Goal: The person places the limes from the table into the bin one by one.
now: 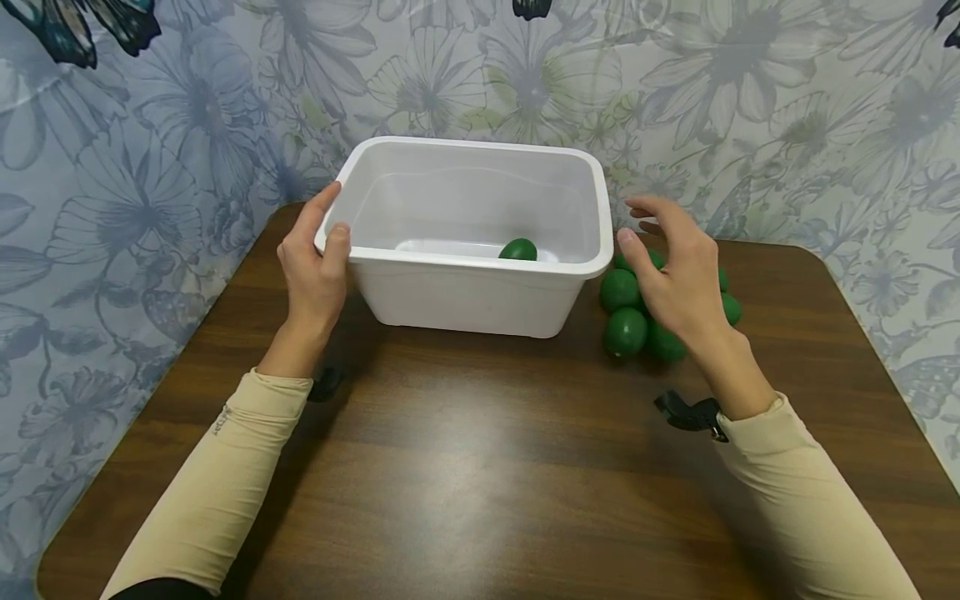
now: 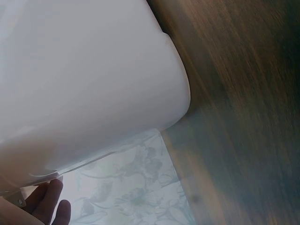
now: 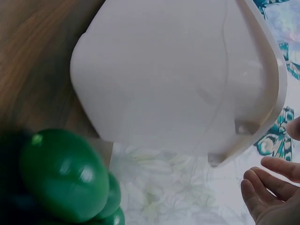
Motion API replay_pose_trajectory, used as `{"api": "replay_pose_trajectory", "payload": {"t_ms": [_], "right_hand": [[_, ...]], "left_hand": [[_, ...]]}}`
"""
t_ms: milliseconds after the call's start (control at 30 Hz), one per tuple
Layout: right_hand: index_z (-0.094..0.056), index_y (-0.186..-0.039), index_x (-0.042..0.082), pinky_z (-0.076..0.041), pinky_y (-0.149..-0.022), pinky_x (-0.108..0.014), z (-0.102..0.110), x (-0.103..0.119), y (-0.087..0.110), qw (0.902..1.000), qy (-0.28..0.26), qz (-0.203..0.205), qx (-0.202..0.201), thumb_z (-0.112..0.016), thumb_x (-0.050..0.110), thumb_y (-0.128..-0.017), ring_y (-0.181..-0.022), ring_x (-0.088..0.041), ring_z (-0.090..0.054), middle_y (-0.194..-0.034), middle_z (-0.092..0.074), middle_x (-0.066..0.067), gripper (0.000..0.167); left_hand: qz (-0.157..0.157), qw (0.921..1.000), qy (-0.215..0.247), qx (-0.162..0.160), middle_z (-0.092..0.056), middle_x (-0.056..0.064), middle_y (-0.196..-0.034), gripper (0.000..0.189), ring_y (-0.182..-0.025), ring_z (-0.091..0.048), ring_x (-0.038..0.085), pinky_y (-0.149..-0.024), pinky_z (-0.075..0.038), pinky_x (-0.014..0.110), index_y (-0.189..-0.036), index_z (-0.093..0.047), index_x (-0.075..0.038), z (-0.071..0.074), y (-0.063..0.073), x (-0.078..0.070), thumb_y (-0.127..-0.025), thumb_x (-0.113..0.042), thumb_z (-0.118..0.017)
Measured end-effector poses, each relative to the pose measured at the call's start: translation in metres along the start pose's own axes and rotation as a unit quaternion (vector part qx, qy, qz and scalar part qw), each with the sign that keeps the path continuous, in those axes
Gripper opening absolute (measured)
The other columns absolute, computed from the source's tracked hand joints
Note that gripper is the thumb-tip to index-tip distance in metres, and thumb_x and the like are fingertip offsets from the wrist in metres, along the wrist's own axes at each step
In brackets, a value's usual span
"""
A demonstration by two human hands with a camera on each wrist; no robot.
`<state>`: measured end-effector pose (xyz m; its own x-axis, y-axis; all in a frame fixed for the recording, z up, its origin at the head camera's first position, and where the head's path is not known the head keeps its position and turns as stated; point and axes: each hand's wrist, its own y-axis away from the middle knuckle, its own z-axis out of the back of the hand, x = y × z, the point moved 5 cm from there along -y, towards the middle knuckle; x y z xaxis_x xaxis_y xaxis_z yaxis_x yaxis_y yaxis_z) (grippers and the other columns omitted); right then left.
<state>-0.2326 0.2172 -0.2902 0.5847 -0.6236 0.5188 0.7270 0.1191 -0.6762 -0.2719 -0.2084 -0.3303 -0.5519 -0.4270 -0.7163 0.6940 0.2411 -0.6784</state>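
A white plastic tub [image 1: 457,292] stands on the table with one glossy green, lime-like fruit [image 1: 518,249] inside. My left hand [image 1: 315,271] holds the tub's left rim, thumb at the front corner and fingers along the outside. In the left wrist view, fingertips [image 2: 52,199] show beneath the rim. My right hand [image 1: 678,279] hovers beside the tub's right end, fingers parted and loosely bent, with nothing between them. Below it lies a cluster of several green fruits [image 1: 626,332], partly hidden by that hand. A large green fruit [image 3: 63,176] appears close up in the right wrist view.
The brown wooden table [image 1: 450,467] has rounded far corners. Behind it hangs a pale wall covering [image 1: 735,100] with grey flowers and butterflies. Black straps [image 1: 688,413] sit at the wrists, by the cream sleeves [image 1: 813,500].
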Motion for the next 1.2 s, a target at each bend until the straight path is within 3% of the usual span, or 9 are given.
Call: {"api": "replay_pose_trajectory", "payload": {"t_ms": [233, 500, 767, 1200], "right_hand": [[-0.061, -0.145, 0.008, -0.050, -0.109, -0.047, 0.014, -0.015, 0.011, 0.9989, 0.017, -0.045, 0.001, -0.065, 0.018, -0.101, -0.131, -0.029, -0.062, -0.142, -0.066, -0.009, 0.045], [-0.060, -0.146, 0.009, -0.047, -0.110, -0.028, 0.030, -0.032, 0.023, 0.9956, 0.051, -0.079, -0.003, -0.066, 0.016, -0.100, -0.127, -0.031, -0.064, -0.140, -0.067, -0.010, 0.047], [-0.059, -0.147, 0.009, -0.048, -0.106, -0.055, 0.041, -0.047, 0.034, 0.9919, 0.072, -0.103, 0.014, -0.067, 0.016, -0.099, -0.126, -0.042, -0.065, -0.144, -0.065, -0.013, 0.049], [-0.056, -0.149, 0.007, -0.049, -0.103, -0.060, 0.059, -0.074, 0.058, 0.9795, 0.105, -0.163, 0.055, -0.064, 0.017, -0.100, -0.129, -0.048, -0.060, -0.145, -0.061, -0.019, 0.051]], "left_hand": [[-0.002, 1.0000, 0.001, -0.001, -0.072, 0.015, -0.134, 0.062, -0.118, -0.070, 0.036, -0.092, -0.047, 0.013, -0.139, -0.069, -0.004, 0.000, 0.000, 0.000, -0.087, -0.034, -0.053], [-0.001, 1.0000, -0.002, -0.002, -0.072, 0.018, -0.134, 0.062, -0.118, -0.069, 0.038, -0.092, -0.046, 0.013, -0.138, -0.068, -0.001, -0.001, 0.001, -0.006, -0.087, -0.033, -0.053], [-0.001, 1.0000, -0.001, -0.008, -0.072, 0.020, -0.132, 0.063, -0.117, -0.069, 0.041, -0.092, -0.046, 0.013, -0.137, -0.069, 0.000, 0.000, 0.001, -0.016, -0.086, -0.034, -0.052], [0.003, 0.9999, -0.006, -0.010, -0.073, 0.016, -0.132, 0.062, -0.114, -0.070, 0.038, -0.089, -0.046, 0.012, -0.137, -0.070, -0.004, -0.001, 0.000, -0.004, -0.086, -0.033, -0.052]]}}
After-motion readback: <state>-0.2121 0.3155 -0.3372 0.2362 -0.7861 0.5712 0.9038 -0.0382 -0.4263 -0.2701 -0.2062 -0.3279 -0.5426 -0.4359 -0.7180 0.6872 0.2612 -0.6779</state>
